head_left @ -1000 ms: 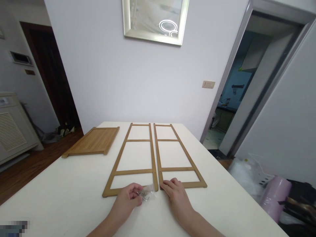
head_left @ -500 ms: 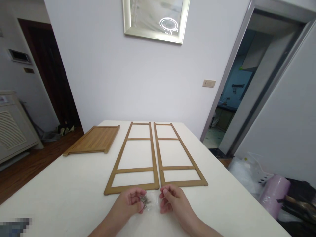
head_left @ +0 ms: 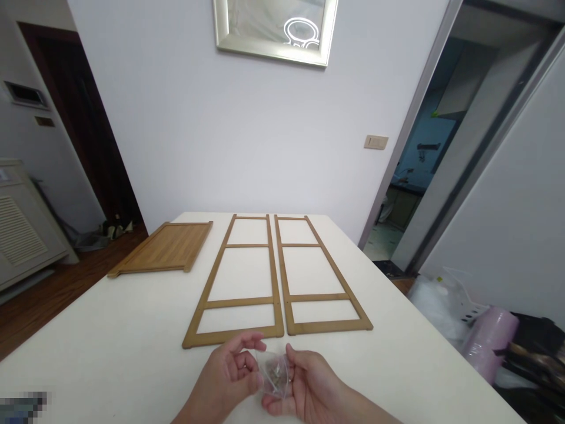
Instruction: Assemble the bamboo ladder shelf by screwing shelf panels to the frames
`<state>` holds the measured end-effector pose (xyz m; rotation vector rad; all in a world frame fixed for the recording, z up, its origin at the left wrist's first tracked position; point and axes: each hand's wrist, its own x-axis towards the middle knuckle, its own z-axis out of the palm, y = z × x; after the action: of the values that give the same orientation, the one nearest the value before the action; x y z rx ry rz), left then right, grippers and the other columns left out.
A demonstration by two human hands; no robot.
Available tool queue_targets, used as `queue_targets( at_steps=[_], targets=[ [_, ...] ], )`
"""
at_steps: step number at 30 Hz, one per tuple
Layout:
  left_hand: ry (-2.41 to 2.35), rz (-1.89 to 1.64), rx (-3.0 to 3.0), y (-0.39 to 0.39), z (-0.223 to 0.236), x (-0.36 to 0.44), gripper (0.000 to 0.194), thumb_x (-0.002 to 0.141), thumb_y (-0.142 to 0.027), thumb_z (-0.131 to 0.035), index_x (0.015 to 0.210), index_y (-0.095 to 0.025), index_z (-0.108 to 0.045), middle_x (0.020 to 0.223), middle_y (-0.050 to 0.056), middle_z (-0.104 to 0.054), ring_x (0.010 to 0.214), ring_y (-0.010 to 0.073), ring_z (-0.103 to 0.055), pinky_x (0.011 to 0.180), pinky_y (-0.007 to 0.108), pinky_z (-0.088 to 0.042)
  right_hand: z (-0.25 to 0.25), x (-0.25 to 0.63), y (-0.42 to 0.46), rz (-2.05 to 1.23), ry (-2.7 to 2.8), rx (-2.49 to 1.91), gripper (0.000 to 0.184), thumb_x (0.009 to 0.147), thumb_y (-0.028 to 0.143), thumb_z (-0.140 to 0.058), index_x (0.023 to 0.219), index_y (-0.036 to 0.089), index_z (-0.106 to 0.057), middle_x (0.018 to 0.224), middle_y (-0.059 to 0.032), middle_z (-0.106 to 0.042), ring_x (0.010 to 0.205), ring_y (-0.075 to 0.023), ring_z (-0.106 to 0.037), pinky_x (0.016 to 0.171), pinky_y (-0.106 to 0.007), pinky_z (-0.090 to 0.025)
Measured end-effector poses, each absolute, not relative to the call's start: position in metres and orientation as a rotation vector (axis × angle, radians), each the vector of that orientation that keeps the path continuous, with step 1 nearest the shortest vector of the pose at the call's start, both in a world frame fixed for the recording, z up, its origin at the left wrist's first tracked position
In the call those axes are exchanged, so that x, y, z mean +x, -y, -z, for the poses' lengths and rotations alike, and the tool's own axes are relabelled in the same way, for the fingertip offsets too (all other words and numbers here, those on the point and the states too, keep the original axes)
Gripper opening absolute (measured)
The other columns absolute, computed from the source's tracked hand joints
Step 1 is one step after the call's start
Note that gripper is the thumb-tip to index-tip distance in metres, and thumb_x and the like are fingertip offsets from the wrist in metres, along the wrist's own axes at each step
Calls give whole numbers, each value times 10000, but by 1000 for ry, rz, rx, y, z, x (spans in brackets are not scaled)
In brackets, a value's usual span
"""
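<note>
A small clear plastic bag of screws (head_left: 276, 374) is between my two hands, above the near part of the table. My right hand (head_left: 311, 383) cradles it from below and the right, its thumb along the bag's right edge. At the left edge of the bag, the curled fingers and thumb of my left hand (head_left: 233, 374) grip it, with the index finger reaching over the top. Just beyond my hands lie two ladder-like wooden frames, the left frame (head_left: 241, 302) and the right frame (head_left: 320, 297), flat and side by side with a narrow gap.
A slatted wooden panel (head_left: 165, 247) lies at the table's left. The white table (head_left: 110, 330) meets the wall at its far end. To the right, beside the table, are a pink roll (head_left: 489, 344) and plastic bags (head_left: 430, 306). A dark, blurred-out object (head_left: 22, 406) is at the lower left.
The bag has moved slightly right and down and is now upright between my hands. My right hand has turned palm up beneath it, where before it was at its right edge.
</note>
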<state>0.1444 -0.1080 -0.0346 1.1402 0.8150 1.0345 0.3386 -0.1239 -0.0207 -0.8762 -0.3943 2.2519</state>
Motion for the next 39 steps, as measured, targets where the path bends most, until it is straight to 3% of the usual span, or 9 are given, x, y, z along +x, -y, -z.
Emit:
queue_targets(
  at_steps=[14,27,35,39],
  targets=[
    [-983,-1048,1135,106,23,143,448,640,-353,-812,1015,-159,-661,925,80,-658,614,105,-534,525,238,-448,23,337,127,-2229,451,-861,422,898,418,-487,942,23,-627,774,-132,-664,659,-209,-694,674,-303,-531],
    [-979,-1043,1144,107,25,140,399,688,-312,-757,1039,-162,-640,912,50,-616,646,119,-536,515,240,-475,16,343,125,-2123,547,-930,352,854,401,-612,848,51,-645,774,-103,-665,632,-210,-692,642,-319,-550],
    [-958,-1078,1152,112,18,144,389,731,-378,-751,1050,-183,-639,900,34,-613,596,96,-520,505,233,-461,11,341,125,-2123,644,-947,226,717,192,-583,801,5,-679,745,-133,-677,591,-163,-657,603,-278,-533],
    [-881,-1060,1172,112,20,142,379,743,-369,-758,1056,-190,-640,948,41,-604,603,91,-525,525,244,-480,9,340,126,-2138,704,-915,216,696,185,-608,802,16,-691,730,-127,-683,579,-135,-631,578,-246,-517]
  ],
)
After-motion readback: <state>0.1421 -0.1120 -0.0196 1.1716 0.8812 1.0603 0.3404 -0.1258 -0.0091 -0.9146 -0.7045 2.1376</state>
